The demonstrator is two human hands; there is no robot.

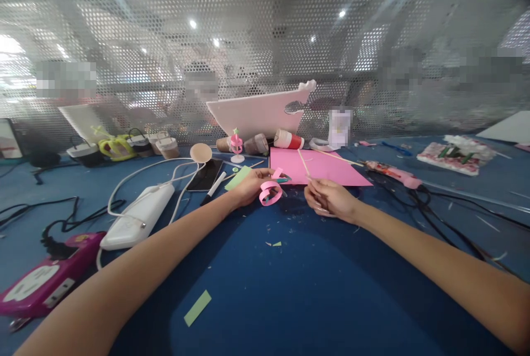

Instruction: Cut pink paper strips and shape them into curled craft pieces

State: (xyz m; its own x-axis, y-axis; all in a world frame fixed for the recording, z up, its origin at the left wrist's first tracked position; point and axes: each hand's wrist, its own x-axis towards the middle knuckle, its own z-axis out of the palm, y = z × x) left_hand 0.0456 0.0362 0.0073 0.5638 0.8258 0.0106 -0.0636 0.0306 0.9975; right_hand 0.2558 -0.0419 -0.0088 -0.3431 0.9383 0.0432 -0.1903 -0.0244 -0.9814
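My left hand (249,185) is closed on a curled pink paper strip (271,190), with something teal and red at its fingertips that I cannot make out. My right hand (329,198) is closed, pinching a thin wooden stick (303,164) that slants up and to the left over a pink paper sheet (318,166). Both hands hover just above the blue table (290,290), a little apart from each other. A second thin stick (337,158) lies across the pink sheet.
A pink glue gun (391,173) with black cables lies to the right. A phone (205,175), a pen (213,188), a white charger (138,215) and a pink device (45,281) lie left. Paper cups (289,139), a white foam board (259,116) and a perforated screen (265,58) stand behind. Green paper scraps (197,307) lie near me.
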